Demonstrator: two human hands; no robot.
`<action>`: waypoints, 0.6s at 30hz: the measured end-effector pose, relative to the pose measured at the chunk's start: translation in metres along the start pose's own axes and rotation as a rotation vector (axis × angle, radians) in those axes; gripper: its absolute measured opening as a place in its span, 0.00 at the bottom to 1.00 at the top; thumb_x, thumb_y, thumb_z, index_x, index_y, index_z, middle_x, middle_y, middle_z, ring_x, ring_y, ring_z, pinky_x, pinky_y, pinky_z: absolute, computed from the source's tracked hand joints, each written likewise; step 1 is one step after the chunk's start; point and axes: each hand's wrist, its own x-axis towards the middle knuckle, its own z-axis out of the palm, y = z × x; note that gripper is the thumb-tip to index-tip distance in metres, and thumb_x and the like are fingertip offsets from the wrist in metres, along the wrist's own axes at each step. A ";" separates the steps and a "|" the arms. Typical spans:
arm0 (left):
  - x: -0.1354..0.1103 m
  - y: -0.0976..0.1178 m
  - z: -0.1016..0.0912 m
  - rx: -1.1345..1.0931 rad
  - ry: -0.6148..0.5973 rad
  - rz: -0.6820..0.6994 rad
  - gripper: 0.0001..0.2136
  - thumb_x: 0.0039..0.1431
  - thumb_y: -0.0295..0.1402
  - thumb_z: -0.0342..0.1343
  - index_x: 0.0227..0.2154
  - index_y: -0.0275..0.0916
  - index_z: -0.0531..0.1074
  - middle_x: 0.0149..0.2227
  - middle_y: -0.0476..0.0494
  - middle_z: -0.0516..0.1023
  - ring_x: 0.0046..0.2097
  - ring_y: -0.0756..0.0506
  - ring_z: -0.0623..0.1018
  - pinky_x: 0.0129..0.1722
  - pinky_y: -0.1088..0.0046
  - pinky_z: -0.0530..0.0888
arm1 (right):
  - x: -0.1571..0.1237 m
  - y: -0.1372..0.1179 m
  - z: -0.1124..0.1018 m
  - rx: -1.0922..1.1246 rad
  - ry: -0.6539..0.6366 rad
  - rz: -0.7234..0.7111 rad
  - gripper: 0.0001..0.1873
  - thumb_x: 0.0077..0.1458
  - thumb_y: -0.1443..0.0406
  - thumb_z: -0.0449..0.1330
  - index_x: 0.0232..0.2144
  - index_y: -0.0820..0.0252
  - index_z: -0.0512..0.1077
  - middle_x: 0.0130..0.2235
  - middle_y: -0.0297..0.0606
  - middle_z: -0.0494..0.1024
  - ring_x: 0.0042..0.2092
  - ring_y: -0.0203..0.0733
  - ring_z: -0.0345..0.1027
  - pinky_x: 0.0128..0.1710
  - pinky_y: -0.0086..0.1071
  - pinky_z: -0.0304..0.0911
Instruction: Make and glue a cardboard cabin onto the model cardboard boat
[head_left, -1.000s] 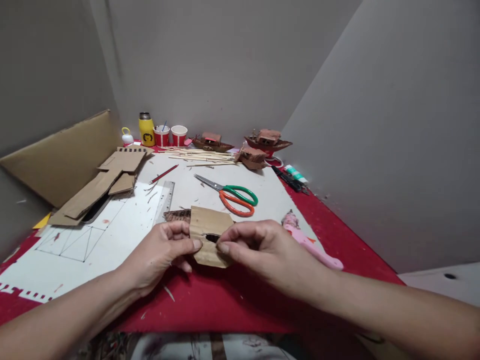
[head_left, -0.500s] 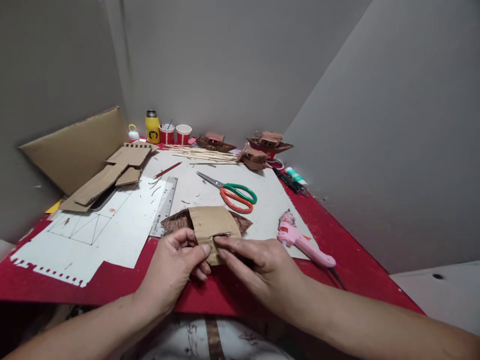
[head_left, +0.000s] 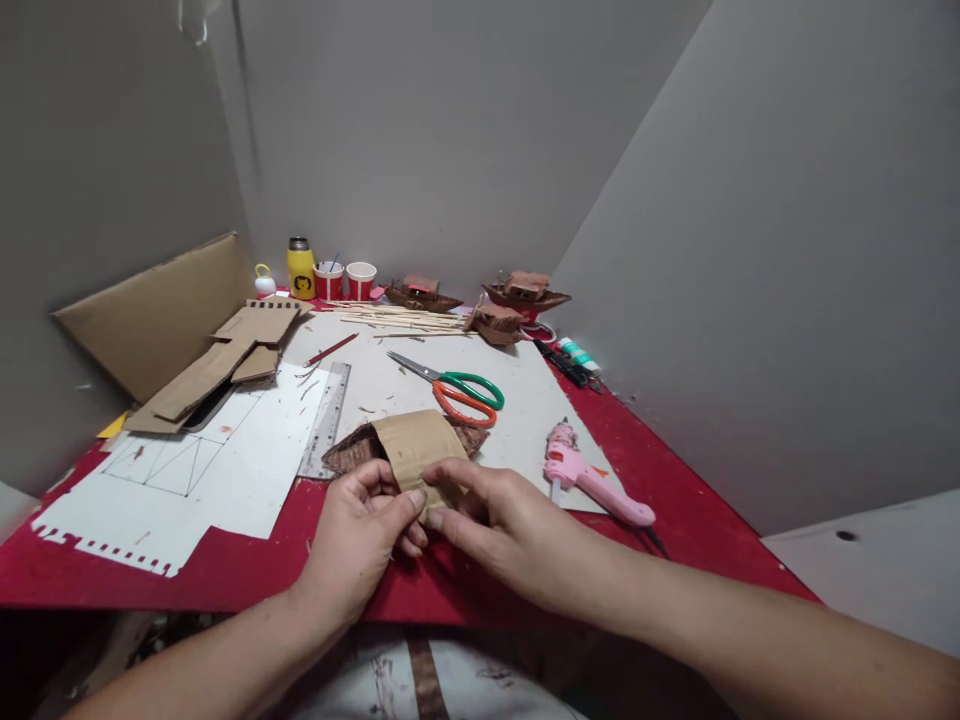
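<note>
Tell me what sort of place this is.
Likely a craft workspace: a pink glue gun, scissors and cut cardboard pieces lie on the table, with small brown model boats toward the back.

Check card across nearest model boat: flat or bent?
Bent: the brown card arches over the nearest model boat, sloping down toward the left hand and right hand.

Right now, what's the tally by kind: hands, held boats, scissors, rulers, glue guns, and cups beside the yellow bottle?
Hands (left hand, right hand): 2
Held boat: 1
Scissors: 1 pair
Ruler: 1
Glue gun: 1
Cups: 2
Total: 8
</note>
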 end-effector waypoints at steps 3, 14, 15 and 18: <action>0.001 0.000 0.000 0.006 -0.016 0.013 0.15 0.49 0.38 0.66 0.34 0.33 0.71 0.18 0.52 0.73 0.19 0.53 0.71 0.20 0.81 0.69 | 0.001 0.001 0.001 -0.114 -0.013 -0.033 0.07 0.62 0.64 0.53 0.41 0.59 0.68 0.34 0.39 0.78 0.33 0.40 0.71 0.31 0.29 0.61; 0.006 0.014 -0.008 0.008 -0.006 -0.016 0.14 0.46 0.35 0.67 0.34 0.31 0.75 0.24 0.48 0.76 0.21 0.54 0.71 0.20 0.81 0.70 | -0.004 0.006 -0.014 -0.328 0.135 -0.172 0.16 0.62 0.63 0.53 0.50 0.60 0.73 0.37 0.44 0.83 0.36 0.44 0.77 0.35 0.33 0.65; 0.006 0.016 -0.009 0.011 0.006 -0.016 0.14 0.46 0.35 0.68 0.34 0.31 0.75 0.24 0.48 0.76 0.21 0.54 0.71 0.20 0.81 0.70 | -0.004 0.007 -0.014 -0.298 0.165 -0.197 0.16 0.62 0.64 0.53 0.49 0.60 0.73 0.37 0.43 0.83 0.36 0.44 0.77 0.36 0.33 0.66; 0.006 0.022 -0.008 0.022 0.011 -0.015 0.14 0.44 0.34 0.68 0.32 0.31 0.76 0.23 0.48 0.76 0.21 0.54 0.71 0.20 0.81 0.70 | -0.001 0.013 -0.009 -0.238 0.184 -0.294 0.15 0.63 0.65 0.52 0.47 0.58 0.75 0.39 0.41 0.83 0.36 0.41 0.77 0.37 0.31 0.66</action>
